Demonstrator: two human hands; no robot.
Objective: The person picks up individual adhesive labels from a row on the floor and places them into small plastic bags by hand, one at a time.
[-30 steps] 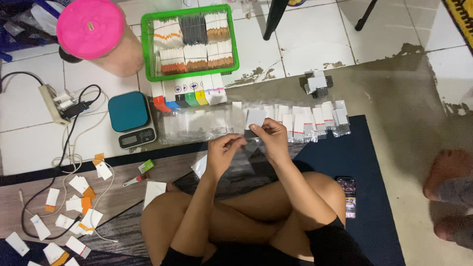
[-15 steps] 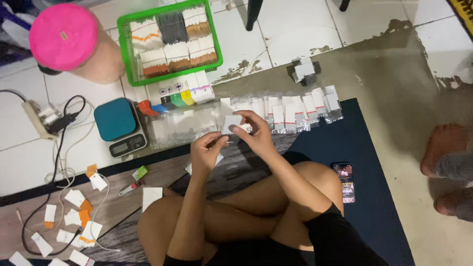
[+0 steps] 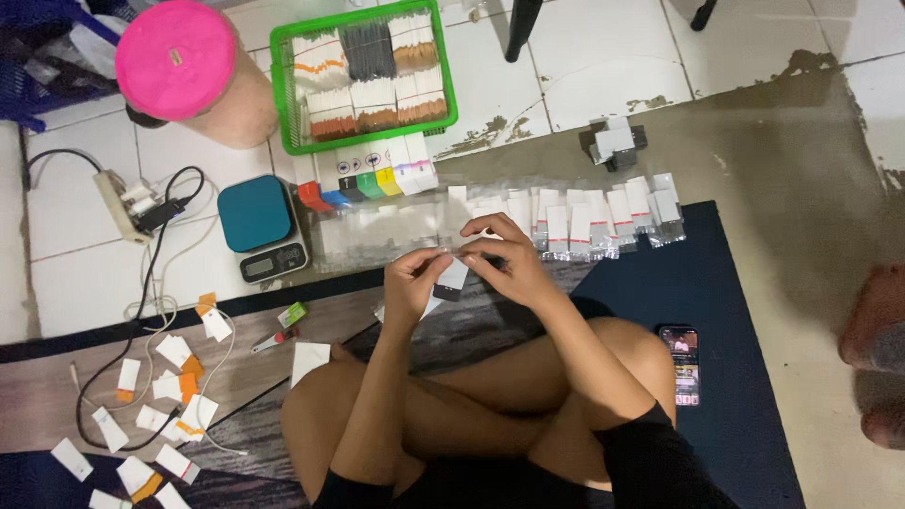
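Seated cross-legged at the frame's centre, you pinch a small white card [image 3: 452,275] between left hand [image 3: 412,283] and right hand [image 3: 506,259]; keep both pinches on its edges, holding it level above the sleeve row [image 3: 603,215].

Bare arms and bare legs, no sleeves showing, with black shorts and a black top at the waist

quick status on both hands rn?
Left hand: closed, pinching the small white card.
Right hand: closed, fingers pinching the same card's upper edge.
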